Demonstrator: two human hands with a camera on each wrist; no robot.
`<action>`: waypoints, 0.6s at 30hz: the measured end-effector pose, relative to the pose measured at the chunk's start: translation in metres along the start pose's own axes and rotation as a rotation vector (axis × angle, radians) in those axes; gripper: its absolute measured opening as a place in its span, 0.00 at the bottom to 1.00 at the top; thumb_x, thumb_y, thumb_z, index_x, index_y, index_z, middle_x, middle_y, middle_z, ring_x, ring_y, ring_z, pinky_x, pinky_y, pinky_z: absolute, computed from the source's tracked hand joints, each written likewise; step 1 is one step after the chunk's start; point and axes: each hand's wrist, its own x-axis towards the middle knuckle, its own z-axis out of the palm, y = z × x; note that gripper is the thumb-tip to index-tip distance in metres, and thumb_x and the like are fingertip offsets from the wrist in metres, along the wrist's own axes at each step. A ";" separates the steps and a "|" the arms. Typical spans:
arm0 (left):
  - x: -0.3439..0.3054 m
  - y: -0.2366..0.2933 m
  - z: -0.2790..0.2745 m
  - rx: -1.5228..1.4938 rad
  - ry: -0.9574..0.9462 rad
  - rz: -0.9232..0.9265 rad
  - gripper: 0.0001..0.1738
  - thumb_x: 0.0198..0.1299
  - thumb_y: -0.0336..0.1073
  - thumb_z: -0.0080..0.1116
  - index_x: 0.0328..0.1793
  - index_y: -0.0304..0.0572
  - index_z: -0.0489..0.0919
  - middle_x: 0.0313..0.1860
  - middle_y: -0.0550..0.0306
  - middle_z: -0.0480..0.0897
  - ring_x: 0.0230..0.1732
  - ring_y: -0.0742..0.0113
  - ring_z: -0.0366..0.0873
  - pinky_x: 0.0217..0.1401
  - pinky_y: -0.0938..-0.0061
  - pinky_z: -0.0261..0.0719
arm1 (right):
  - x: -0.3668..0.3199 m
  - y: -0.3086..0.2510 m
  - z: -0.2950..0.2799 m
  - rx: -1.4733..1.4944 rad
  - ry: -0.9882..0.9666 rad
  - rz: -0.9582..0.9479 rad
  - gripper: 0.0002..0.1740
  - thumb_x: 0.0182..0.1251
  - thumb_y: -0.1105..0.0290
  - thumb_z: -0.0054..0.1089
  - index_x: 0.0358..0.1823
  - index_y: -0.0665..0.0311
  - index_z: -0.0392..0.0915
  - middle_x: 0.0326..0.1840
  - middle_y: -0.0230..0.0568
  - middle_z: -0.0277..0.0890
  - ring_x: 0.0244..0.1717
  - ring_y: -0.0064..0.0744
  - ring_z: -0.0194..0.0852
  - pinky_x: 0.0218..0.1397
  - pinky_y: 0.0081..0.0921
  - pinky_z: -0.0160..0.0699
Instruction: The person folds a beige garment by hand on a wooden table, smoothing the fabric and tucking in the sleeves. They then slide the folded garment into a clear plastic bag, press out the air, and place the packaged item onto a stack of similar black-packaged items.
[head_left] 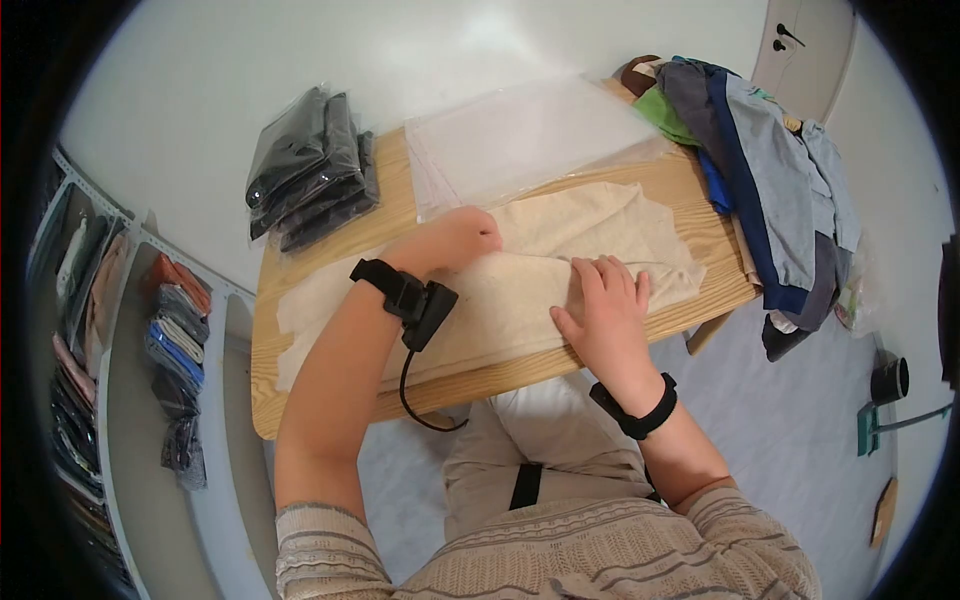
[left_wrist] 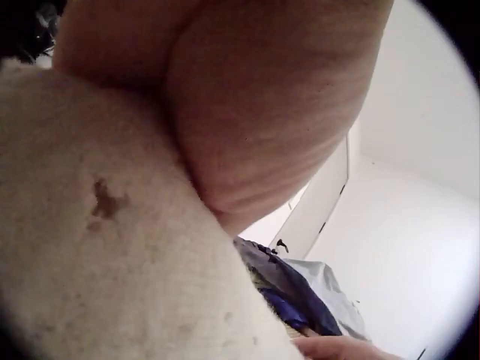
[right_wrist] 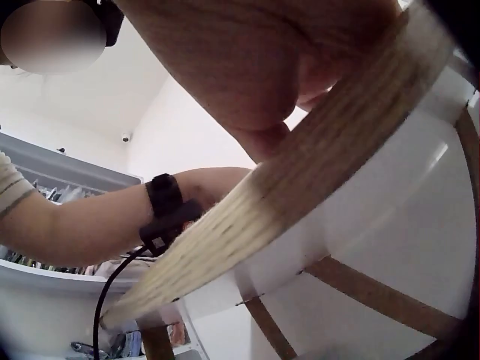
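A cream cloth garment [head_left: 520,305] lies spread lengthwise along the wooden table [head_left: 262,400], with a fold running between the two hands. My left hand [head_left: 450,240] is curled at the left end of this fold, gripping the cloth; its fingertips are hidden beneath it. Up close in the left wrist view, the garment [left_wrist: 112,277] shows a small brown spot. Flat on the right part of the garment, my right hand [head_left: 608,315] rests with its fingers spread. In the right wrist view that hand [right_wrist: 255,82] is over the table's edge [right_wrist: 247,217].
Several dark garments in clear packaging [head_left: 310,175] are stacked at the table's back left. Clear plastic bags [head_left: 530,135] lie along the back. A heap of clothes [head_left: 770,170] hangs over the right end. Shelves of folded clothes [head_left: 180,340] stand left.
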 end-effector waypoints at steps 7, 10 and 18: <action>-0.017 0.022 0.003 -0.131 0.054 0.169 0.12 0.59 0.38 0.58 0.42 0.37 0.81 0.37 0.50 0.81 0.39 0.64 0.76 0.46 0.73 0.73 | -0.003 0.006 0.004 0.040 0.039 -0.019 0.35 0.52 0.60 0.68 0.61 0.62 0.68 0.59 0.48 0.68 0.68 0.48 0.58 0.71 0.60 0.44; -0.028 0.019 -0.003 0.048 -0.033 -0.027 0.12 0.59 0.37 0.58 0.46 0.39 0.81 0.45 0.48 0.80 0.47 0.60 0.76 0.51 0.69 0.73 | -0.002 0.007 0.003 0.043 0.029 -0.020 0.35 0.52 0.60 0.68 0.62 0.63 0.68 0.60 0.50 0.67 0.68 0.50 0.58 0.71 0.59 0.44; -0.141 -0.005 -0.001 0.329 0.366 -0.135 0.28 0.60 0.40 0.58 0.65 0.39 0.70 0.68 0.39 0.68 0.69 0.43 0.63 0.71 0.60 0.61 | -0.004 -0.001 -0.001 -0.095 -0.012 -0.048 0.36 0.54 0.62 0.66 0.66 0.61 0.65 0.69 0.57 0.58 0.71 0.56 0.53 0.71 0.60 0.45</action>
